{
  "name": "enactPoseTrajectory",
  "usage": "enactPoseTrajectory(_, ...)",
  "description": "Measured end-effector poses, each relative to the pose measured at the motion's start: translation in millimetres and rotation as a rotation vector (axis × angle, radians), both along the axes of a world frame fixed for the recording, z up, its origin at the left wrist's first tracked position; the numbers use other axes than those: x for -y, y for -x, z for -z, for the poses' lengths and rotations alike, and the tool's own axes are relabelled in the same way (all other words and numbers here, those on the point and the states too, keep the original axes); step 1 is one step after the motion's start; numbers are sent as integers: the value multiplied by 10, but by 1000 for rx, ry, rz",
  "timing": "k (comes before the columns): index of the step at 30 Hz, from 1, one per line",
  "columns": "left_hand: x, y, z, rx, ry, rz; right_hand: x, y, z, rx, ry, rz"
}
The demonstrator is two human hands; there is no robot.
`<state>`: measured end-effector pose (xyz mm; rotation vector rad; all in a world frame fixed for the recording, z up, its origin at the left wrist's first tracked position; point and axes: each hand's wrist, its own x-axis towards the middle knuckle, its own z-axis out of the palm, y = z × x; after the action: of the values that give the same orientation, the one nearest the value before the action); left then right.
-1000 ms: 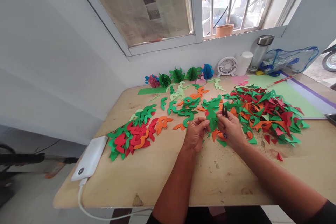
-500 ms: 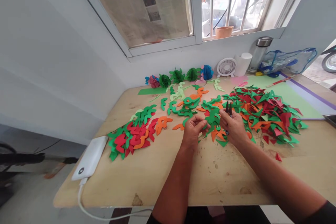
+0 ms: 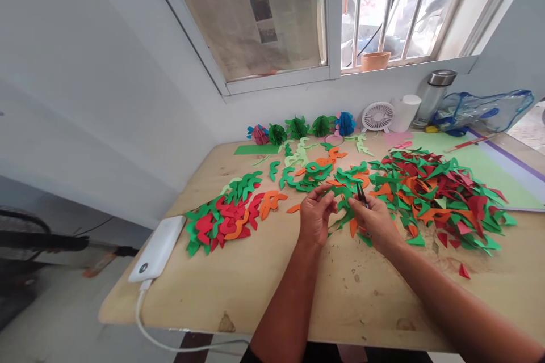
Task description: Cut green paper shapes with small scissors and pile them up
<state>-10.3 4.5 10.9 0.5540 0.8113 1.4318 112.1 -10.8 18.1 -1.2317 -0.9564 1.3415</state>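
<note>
My left hand (image 3: 317, 212) is closed in a pinch over the table's middle, and green paper shows at its fingertips. Just right of it, my right hand (image 3: 375, 220) grips small dark-bladed scissors (image 3: 361, 195), their blades pointing away from me. Green and orange paper pieces lie under and behind both hands. To the right spreads a large heap of red, green and orange scraps (image 3: 443, 193). Curved cut shapes in green, red and orange form a pile (image 3: 225, 218) on the left. More green wavy shapes (image 3: 313, 176) lie behind my left hand.
A white power bank (image 3: 157, 249) with a cable lies at the left edge. Along the wall stand folded paper flowers (image 3: 297, 127), a small fan (image 3: 377, 117), a bottle (image 3: 434, 98) and a clear blue-edged bag (image 3: 485, 112). Light green sheets (image 3: 502, 173) lie at the right.
The view has shifted, so the table things appear further right and slightly lower. The scissors have tilted and now point closer to my left hand's fingertips. Both hands keep their grips.
</note>
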Motion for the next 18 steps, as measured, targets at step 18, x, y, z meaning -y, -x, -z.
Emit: enactPoseTrajectory(18,25,-46,48,-126,62,39,-22,-77,213,605,-378,87)
